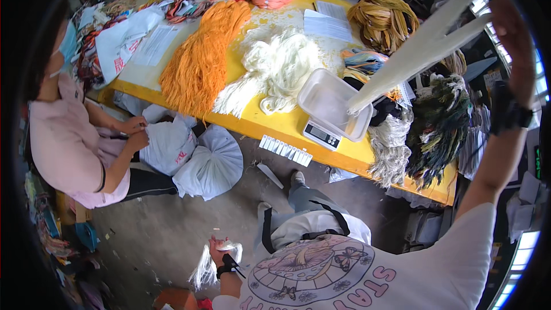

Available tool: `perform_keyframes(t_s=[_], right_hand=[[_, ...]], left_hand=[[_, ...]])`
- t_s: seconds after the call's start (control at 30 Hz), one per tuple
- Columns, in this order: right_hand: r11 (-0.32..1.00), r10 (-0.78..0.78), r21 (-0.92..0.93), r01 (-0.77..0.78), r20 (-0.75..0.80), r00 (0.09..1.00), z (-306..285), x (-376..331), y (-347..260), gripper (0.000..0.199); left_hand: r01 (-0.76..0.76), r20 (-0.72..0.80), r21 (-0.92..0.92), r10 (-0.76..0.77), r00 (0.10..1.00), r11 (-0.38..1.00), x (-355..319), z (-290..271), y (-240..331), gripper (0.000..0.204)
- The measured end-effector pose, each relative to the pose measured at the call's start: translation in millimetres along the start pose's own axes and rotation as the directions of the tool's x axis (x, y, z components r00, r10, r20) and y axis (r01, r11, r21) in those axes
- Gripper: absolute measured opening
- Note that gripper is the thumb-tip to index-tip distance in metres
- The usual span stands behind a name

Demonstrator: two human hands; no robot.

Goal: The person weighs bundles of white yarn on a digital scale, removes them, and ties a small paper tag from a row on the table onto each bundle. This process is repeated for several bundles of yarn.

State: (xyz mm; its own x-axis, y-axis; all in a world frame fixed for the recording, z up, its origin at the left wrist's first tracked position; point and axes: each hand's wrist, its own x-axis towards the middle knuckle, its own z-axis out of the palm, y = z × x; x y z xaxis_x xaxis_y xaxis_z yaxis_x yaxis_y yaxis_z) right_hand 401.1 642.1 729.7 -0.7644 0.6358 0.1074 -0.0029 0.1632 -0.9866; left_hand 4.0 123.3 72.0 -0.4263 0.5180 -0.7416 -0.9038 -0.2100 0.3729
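Note:
My right hand (509, 34) is raised high at the right, holding the upper end of a long hank of white yarn (407, 60). The hank slants down to the left, its lower end at a clear plastic tub (324, 96). That tub sits on a small white digital scale (321, 135) at the table's front edge. Low beside my body, my left hand (219, 252) is closed around a smaller bunch of white yarn (204, 267), whose loose ends hang down. A large heap of white yarn (284, 63) lies on the table left of the tub.
On the yellow table (244, 121) lie orange yarn (204, 51), ochre yarn (381, 20), grey yarn (390, 146) and dark green yarn (439, 120). Several small white tags (285, 149) line its front edge. At left sits a person in pink (72, 138) beside stuffed white sacks (209, 163).

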Motion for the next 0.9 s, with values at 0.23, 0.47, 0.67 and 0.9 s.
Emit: perform_keyframes(t_s=[0.23, 0.47, 0.67, 0.9], right_hand=[[0.948, 0.086, -0.185, -0.261, -0.638, 0.765, 52, 0, 222, 0.019], [0.812, 0.177, -0.174, -0.558, -0.837, 0.518, 25, -87, 460, 0.024], [0.614, 0.775, 0.787, -0.057, -0.587, 0.234, 45, -162, 527, 0.017], [0.314, 0.804, 0.929, 0.198, -0.371, 0.464, 61, -197, 546, 0.063]], left_hand=[[-0.195, 0.077, 0.176, 0.184, 0.980, 0.965, 9, 25, 20, 0.052], [-0.218, 0.190, 0.154, 0.188, 0.964, 0.964, -18, 142, 22, 0.045], [-0.331, 0.279, 0.233, 0.263, 0.923, 0.914, -40, 245, 21, 0.045], [-0.184, 0.838, 0.063, 0.048, 0.543, 0.981, -35, 299, 45, 0.050]])
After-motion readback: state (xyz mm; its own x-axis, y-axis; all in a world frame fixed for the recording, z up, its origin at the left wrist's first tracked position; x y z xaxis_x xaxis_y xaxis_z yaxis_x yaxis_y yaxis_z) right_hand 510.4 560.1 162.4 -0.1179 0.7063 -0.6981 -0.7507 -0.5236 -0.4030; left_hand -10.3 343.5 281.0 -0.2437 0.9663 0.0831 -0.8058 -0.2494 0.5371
